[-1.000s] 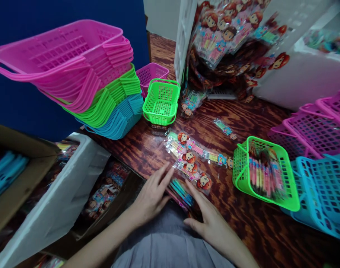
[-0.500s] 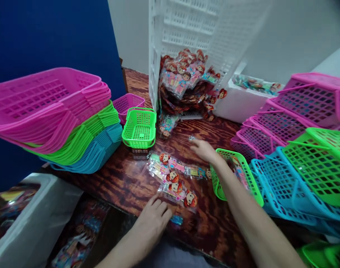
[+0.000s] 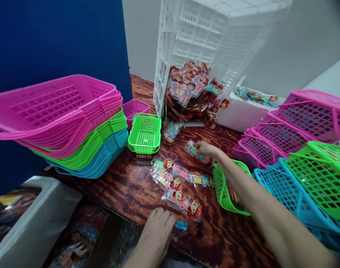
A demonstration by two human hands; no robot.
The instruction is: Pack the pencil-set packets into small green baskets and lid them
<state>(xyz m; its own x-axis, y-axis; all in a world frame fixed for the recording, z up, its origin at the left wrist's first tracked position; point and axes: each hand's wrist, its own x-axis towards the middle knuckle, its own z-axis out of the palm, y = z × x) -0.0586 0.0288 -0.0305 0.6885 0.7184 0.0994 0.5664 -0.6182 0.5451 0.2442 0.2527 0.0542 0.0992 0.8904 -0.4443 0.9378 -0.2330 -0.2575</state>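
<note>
My right hand (image 3: 207, 149) reaches over the table, its fingers closed on a clear packet (image 3: 192, 148) with green contents and a cartoon doll's head. My left hand (image 3: 159, 226) is by the near table edge, fingers bent together over a blue doll packet (image 3: 181, 225), which sticks out on the thumb side; its other end is hidden. Between the hands, several red-haired doll packets (image 3: 179, 195) lie overlapping, along with a yellow-and-blue doll packet (image 3: 198, 179). A green basket (image 3: 220, 186) holding packets stands under my right forearm, which partly hides it.
An upright white crate (image 3: 161, 70) holds a heap of packets. Nested pink, green and blue baskets (image 3: 99, 108) rise at the left, beside a small green basket (image 3: 144, 136). More baskets (image 3: 287, 182) are stacked at the right. Foam boxes (image 3: 60, 195) stand lower left and behind.
The whole view has shifted slightly. My right hand now has a doll packet showing under its fingers, where only a small bit showed before. My left hand has stayed almost in place.
</note>
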